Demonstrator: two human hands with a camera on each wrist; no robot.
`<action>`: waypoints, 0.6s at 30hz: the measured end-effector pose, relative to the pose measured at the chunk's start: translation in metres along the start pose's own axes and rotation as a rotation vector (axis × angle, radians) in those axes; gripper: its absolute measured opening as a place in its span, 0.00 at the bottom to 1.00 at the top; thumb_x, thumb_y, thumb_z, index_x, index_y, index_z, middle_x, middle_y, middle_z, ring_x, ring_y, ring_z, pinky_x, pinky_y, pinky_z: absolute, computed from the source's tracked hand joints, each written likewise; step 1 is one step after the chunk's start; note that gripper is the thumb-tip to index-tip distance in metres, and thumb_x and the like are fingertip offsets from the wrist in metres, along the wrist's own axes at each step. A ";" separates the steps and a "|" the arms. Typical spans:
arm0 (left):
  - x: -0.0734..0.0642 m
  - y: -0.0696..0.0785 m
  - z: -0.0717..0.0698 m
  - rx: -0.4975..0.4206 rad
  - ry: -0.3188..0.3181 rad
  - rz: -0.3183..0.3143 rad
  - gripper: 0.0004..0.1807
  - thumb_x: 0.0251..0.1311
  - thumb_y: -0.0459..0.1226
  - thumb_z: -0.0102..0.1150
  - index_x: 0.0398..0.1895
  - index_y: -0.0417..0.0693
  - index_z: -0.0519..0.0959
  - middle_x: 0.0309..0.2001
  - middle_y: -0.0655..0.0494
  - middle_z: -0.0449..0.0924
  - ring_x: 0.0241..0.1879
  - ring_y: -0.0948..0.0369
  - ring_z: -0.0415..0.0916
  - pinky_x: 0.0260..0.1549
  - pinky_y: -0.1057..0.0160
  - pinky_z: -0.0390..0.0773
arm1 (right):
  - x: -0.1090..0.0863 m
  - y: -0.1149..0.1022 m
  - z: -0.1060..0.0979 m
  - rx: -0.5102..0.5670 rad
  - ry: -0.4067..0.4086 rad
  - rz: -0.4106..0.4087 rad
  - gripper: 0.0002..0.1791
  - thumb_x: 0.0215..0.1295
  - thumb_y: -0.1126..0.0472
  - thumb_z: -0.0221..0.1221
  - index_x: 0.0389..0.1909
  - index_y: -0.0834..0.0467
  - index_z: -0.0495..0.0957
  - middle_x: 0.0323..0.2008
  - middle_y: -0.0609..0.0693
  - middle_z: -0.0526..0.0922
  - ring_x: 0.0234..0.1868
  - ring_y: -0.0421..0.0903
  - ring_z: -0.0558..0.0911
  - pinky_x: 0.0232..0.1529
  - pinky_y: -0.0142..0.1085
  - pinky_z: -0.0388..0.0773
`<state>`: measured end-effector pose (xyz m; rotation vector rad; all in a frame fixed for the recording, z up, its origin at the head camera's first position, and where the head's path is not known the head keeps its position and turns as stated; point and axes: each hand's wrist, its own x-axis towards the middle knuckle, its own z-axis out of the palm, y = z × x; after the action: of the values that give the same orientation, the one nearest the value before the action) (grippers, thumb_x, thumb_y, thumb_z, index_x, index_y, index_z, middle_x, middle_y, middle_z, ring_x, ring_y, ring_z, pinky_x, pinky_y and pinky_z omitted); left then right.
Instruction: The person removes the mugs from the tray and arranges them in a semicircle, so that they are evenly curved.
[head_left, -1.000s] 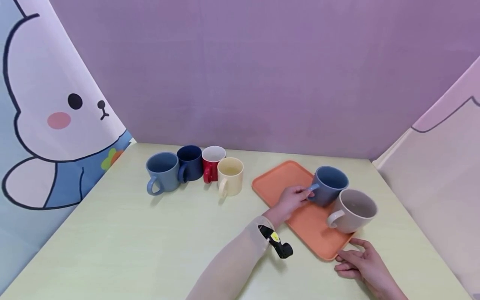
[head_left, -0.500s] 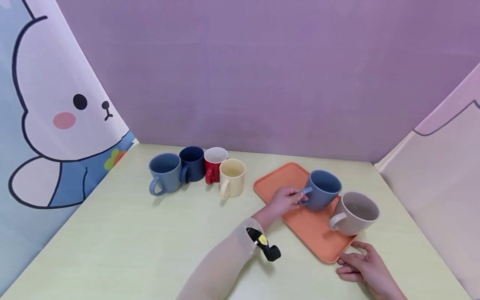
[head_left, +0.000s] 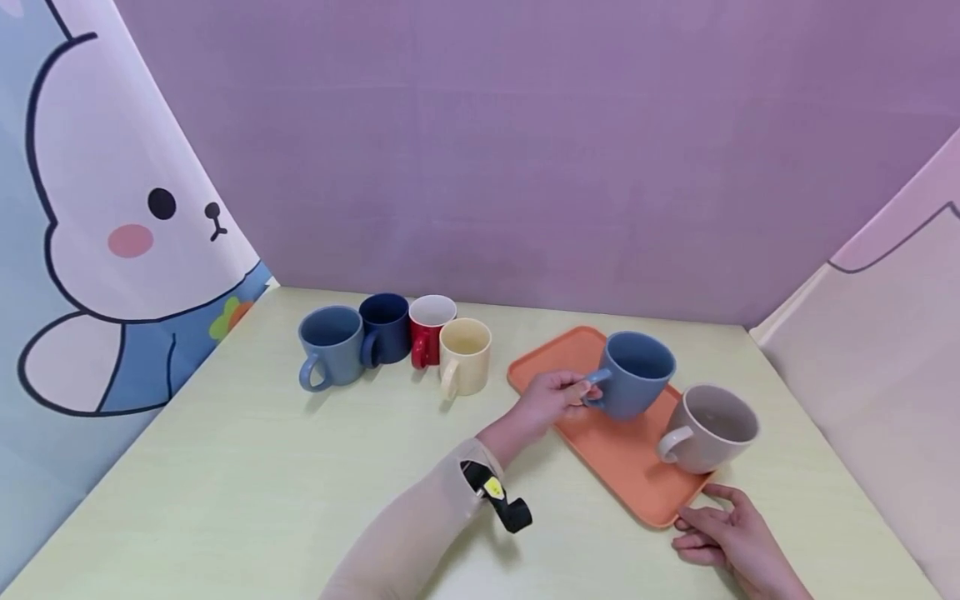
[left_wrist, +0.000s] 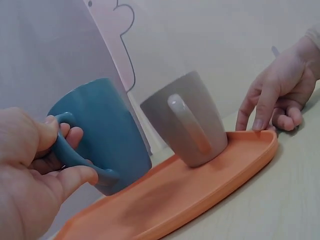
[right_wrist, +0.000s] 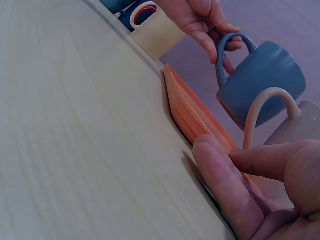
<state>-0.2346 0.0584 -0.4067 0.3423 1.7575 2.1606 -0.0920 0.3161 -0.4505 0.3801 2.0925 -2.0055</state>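
My left hand (head_left: 551,400) grips the handle of a blue mug (head_left: 633,379). The mug is upright, a little above the orange tray (head_left: 622,475), and its shadow falls on the tray in the left wrist view. A grey-beige mug (head_left: 708,429) stands at the tray's right end, its handle towards the left. At the tray's near corner, the thumb and index finger of my right hand (head_left: 738,542) hold the rim, with the other fingers curled below. In the right wrist view, those fingers (right_wrist: 227,190) lie close against the tray's outer edge.
On the left of the table, a blue mug (head_left: 333,354), a navy mug (head_left: 390,333), a red mug (head_left: 426,346) with a white inside and a cream mug (head_left: 468,367) stand close together. A purple wall (head_left: 480,167) rises behind the table.
My left hand has moved left with the blue mug, away from the grey-beige mug, and has lifted it slightly. The right hand stays at the tray corner.
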 end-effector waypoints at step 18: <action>-0.047 0.024 -0.047 0.043 -0.034 0.051 0.15 0.71 0.29 0.53 0.54 0.25 0.77 0.49 0.32 0.81 0.48 0.49 0.83 0.50 0.55 0.81 | 0.001 0.002 0.000 0.015 0.001 -0.043 0.39 0.71 0.70 0.55 0.65 0.71 0.35 0.32 0.56 0.85 0.28 0.49 0.87 0.34 0.43 0.87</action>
<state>-0.2121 -0.0072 -0.3919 0.4366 1.7979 2.1414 -0.0918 0.3164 -0.4528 0.3411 2.1050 -2.0457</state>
